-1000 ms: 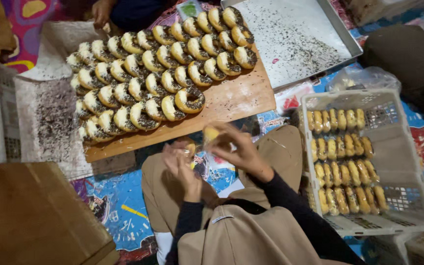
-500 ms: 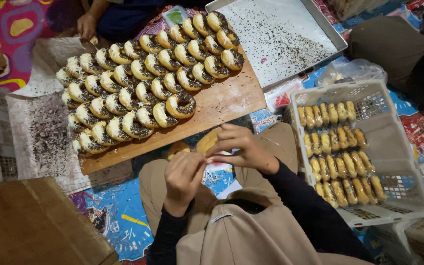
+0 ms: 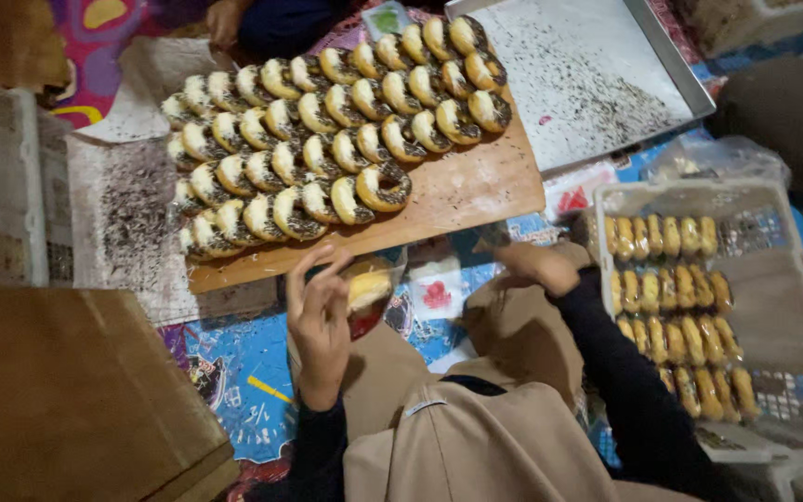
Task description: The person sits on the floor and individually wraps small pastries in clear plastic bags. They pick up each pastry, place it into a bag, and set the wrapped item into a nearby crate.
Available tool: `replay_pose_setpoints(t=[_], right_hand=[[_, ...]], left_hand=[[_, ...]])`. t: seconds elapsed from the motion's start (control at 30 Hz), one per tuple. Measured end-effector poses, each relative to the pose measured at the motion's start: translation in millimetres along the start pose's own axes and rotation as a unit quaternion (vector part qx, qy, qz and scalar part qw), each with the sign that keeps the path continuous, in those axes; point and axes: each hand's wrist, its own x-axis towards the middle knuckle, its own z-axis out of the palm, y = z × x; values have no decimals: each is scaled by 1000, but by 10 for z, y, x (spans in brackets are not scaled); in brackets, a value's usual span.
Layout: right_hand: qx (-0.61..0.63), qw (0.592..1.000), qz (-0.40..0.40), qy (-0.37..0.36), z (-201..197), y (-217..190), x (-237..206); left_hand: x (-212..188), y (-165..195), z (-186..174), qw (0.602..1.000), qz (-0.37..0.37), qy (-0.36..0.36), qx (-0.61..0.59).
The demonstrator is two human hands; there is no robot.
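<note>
Colourful patterned floor covering (image 3: 234, 372) spreads beneath a person seated in tan clothing with dark sleeves. Largest on it is a metal baking tray (image 3: 606, 84) at top right, bare but for dark sprinkles scattered across its sheet. Beside it lies a wooden board (image 3: 476, 191) carrying rows of ring doughnuts (image 3: 327, 139) topped with chocolate and sprinkles (they stand on edge, overlapping one another). To the right, a pale plastic crate (image 3: 773, 279) holds rows of golden wrapped doughnuts (image 3: 671, 307). A brown cardboard surface (image 3: 67, 390) fills the lower left corner. Just below the board's near edge, the left hand (image 3: 318, 316) is raised, fingers curled around a doughnut in a clear wrapper (image 3: 367, 293), which it grips at the side. The right hand (image 3: 536, 267) rests apart from it, near the crate's corner, fingers loosely closed; whether it holds anything cannot be told. Another person's hand (image 3: 225, 19) shows at the top edge.
</note>
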Motion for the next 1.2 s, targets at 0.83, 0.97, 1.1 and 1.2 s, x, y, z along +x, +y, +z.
replay_pose_setpoints(t=[0.83,0.97,1.1,1.2], right_hand=[[211,955,11,206,1687,-429,41],[489,799,250,244,1711,-184,-262],[536,759,259,262,1631,-40,-512],[517,776,244,268,1525,-33,-650]], left_hand=[[-1455,-2318,592,896,-354,-18,-267],[-929,-2216,776,946,-172,-160,221],[-687,-2284,897,857,-117,-289,410],[-774,-2347,984,860,-195,-311,355]])
